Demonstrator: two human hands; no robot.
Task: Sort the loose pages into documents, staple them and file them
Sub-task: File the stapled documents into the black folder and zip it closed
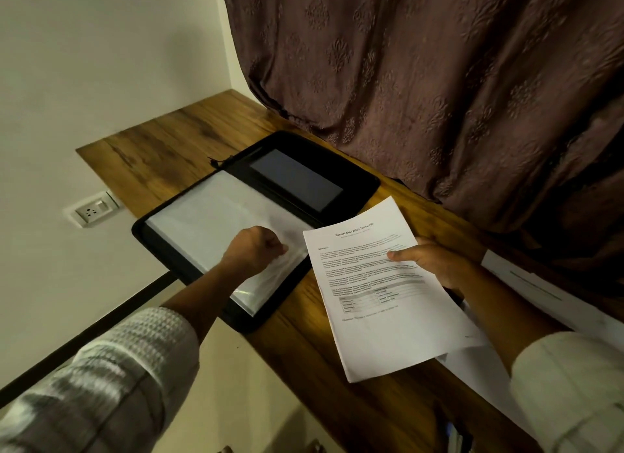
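A black file folder (358, 186) lies open on the wooden desk (175, 148), its near half filled with clear plastic sleeves (209, 223). My left hand (253, 248) rests on that half and pinches the edge of the top sleeve near its right side. My right hand (435, 260) holds a printed document (381, 294) headed "Sample Education Transcript", thumb on its face, just right of the folder and above the desk. More white pages (547, 294) lie on the desk at the right, partly under my right arm.
A brown patterned curtain (439, 81) hangs behind the desk. A white wall with a socket plate (91, 209) stands at the left. The desk's front edge (304, 358) runs diagonally toward the lower right. A small dark object (452, 435) sits near the bottom edge.
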